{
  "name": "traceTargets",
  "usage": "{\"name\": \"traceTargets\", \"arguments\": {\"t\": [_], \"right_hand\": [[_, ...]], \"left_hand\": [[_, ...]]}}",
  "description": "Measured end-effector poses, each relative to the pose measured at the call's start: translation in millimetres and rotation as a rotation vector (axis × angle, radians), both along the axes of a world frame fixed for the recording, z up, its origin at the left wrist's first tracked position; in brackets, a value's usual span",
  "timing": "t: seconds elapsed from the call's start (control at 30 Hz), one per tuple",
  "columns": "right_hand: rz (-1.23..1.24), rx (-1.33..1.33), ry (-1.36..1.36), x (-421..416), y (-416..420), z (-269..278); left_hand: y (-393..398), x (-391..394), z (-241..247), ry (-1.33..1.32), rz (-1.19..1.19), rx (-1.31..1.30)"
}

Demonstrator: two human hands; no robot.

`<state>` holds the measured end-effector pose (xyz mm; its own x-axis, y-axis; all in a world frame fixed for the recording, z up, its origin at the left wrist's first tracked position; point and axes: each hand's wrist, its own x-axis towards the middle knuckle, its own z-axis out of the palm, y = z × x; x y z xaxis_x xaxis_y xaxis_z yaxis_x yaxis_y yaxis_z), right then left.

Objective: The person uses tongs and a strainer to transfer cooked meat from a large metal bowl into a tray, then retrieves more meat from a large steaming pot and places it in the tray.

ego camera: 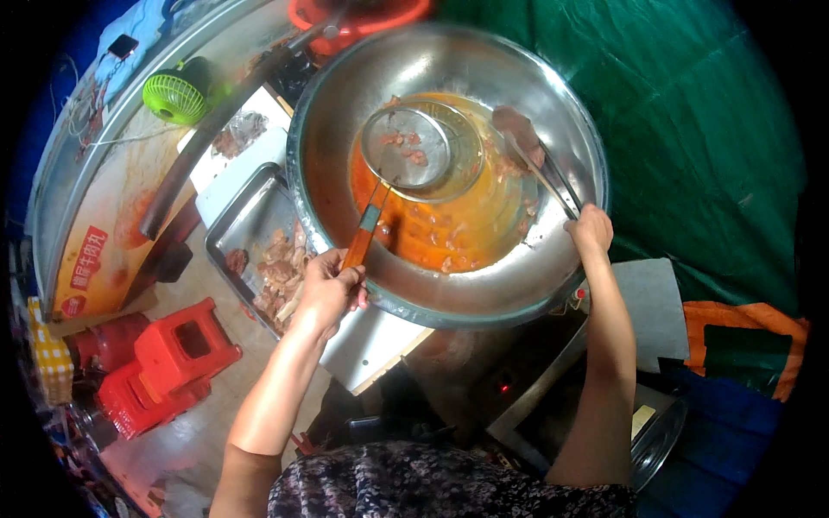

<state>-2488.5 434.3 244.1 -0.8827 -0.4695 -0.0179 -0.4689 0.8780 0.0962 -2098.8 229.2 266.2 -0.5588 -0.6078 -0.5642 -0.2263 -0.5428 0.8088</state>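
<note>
A large round metal basin (544, 246) holds orange, oily liquid (414, 226) with small meat bits in it. My left hand (333, 285) grips the wooden handle of a round mesh strainer (407, 147); the mesh is over the liquid with a few meat pieces on it. In my right hand (590, 228) are metal tongs (557, 175), their tips at a dark brown chunk of meat (515, 126) near the basin's right wall. A rectangular metal tray (223, 220) with meat pieces (278, 265) stands left of the basin, beside my left hand.
Red plastic stools (171, 366) stand on the floor at lower left. A green fan (173, 96) and a long dark bar (194, 155) are at upper left. A red plastic basin (363, 29) sits beyond the metal one. Green sheeting (686, 142) hangs at right.
</note>
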Motion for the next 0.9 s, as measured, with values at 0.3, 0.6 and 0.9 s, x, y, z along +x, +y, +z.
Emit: {"name": "traceTargets", "arguments": {"t": [0.3,0.6,0.9], "right_hand": [[0.031,-0.266,-0.347,20,-2,30],[0.236,-0.024,0.149,37,-4,63],[0.354,0.171,0.222,28,50,17]], "left_hand": [[11,3,26,0.024,0.077,0.018],[17,12,36,0.017,0.07,-0.039],[24,3,17,0.025,-0.039,0.044]]}}
